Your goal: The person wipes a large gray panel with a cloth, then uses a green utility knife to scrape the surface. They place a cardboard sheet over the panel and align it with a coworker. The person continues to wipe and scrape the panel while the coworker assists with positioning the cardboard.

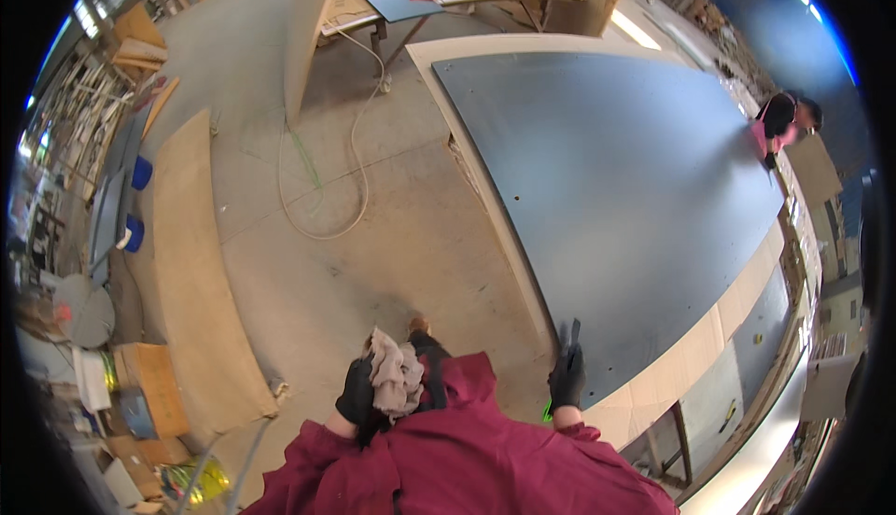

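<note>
the left hand (pixel 356 392), in a black glove, holds a gray rag (pixel 397 377) in front of the body. its fingers are curled around the rag, so the cloth is bunched up, maybe to make it easy to grip. the right hand (pixel 567 380) has a black glove too. it is at the left edge of the cardboard (pixel 695 342), by the corner closest to the body, with the big blue-gray board (pixel 607 188) right beside it. i cannot tell if its fingers are pressed together or pinch the thin dark bit at their tips. the board lies flat on the cardboard, which sticks out past its sides. the cardboard is likely there so the board does not get scratched. a person (pixel 789 128) leans in past the cardboard's far right side, maybe to reach the board.
</note>
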Demonstrator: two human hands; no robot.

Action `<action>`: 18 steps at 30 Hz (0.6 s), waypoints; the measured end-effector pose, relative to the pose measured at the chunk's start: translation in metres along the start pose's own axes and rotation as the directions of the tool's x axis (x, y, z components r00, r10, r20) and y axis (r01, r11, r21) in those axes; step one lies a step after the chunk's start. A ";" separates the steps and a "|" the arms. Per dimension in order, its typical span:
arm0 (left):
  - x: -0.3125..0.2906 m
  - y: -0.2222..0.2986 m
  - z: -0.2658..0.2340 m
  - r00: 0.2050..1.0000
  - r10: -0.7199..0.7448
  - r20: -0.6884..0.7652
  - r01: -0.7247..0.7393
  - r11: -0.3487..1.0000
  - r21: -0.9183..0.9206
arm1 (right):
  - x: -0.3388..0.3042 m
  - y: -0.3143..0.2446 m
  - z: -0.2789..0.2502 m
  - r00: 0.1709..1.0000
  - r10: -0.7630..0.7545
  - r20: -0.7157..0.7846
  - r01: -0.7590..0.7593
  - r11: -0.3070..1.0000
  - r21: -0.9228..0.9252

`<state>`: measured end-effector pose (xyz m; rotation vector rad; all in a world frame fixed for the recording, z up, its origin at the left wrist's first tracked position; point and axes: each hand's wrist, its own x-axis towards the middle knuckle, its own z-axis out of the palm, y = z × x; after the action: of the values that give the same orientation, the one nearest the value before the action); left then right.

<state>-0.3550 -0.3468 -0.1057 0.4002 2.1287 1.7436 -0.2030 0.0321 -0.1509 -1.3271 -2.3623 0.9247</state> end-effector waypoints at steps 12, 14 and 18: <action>0.224 0.028 -0.088 0.939 0.006 0.344 -0.071 0.981 0.178 | 0.019 -0.128 0.004 0.912 0.349 -0.214 -0.390 0.900 -0.193; 0.249 0.041 -0.094 0.851 0.203 0.484 -0.366 0.890 0.271 | -0.013 -0.110 -0.018 0.816 0.538 -0.211 -0.576 0.787 -0.224; 0.270 0.057 -0.093 0.782 0.139 0.607 -0.261 0.958 0.117 | -0.067 -0.061 -0.037 0.726 0.590 -0.353 -0.680 0.693 -0.240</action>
<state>-0.6385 -0.2998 -0.0594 1.1098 1.8262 1.2605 -0.1880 -0.0319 -0.0787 -2.3601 -1.9207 0.4177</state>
